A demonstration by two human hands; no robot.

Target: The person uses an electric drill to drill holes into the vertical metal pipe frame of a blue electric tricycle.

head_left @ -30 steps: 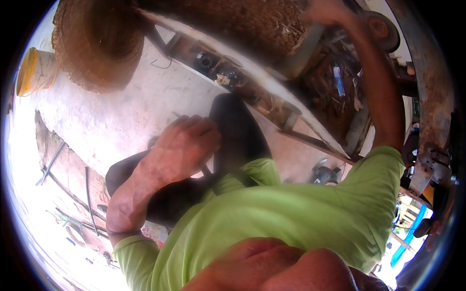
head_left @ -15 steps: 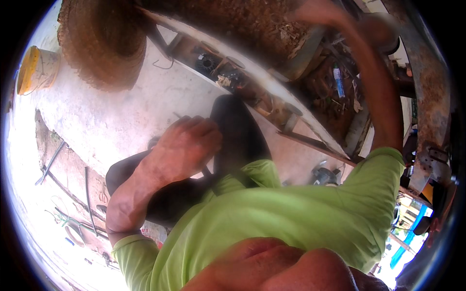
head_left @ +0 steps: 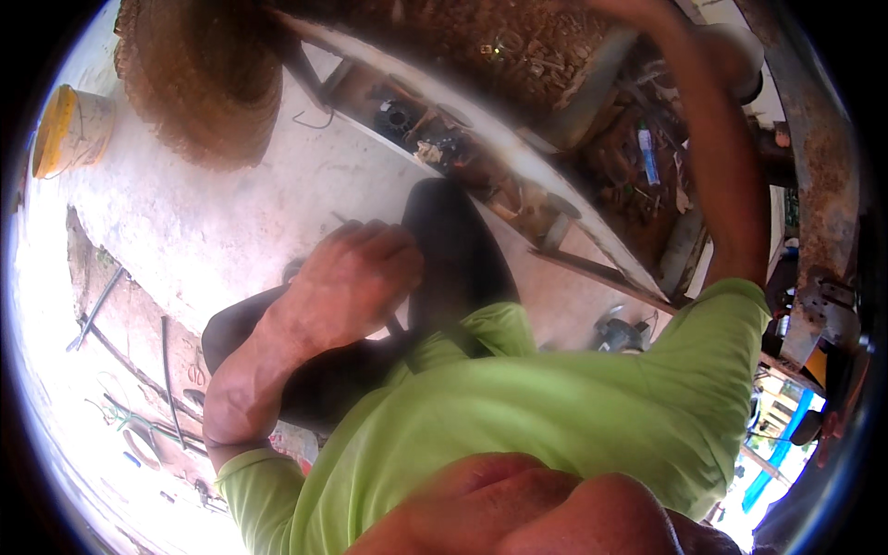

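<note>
Yellow-and-white bucket point(head_left: 85, 131) on pale floor point(head_left: 203, 217), dark rods point(head_left: 96, 309) at left, blue strip point(head_left: 786, 444) at lower right

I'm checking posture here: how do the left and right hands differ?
The left hand is curled near a dark-clothed knee, while the right hand is at the picture's top edge. The left hand's knuckles show clearly; the right hand is mostly cut off. Both look bare.

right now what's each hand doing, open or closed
Left hand: closed, apparently around a thin rod.
Right hand: cut off by the upper edge; open or closed cannot be told.
</note>
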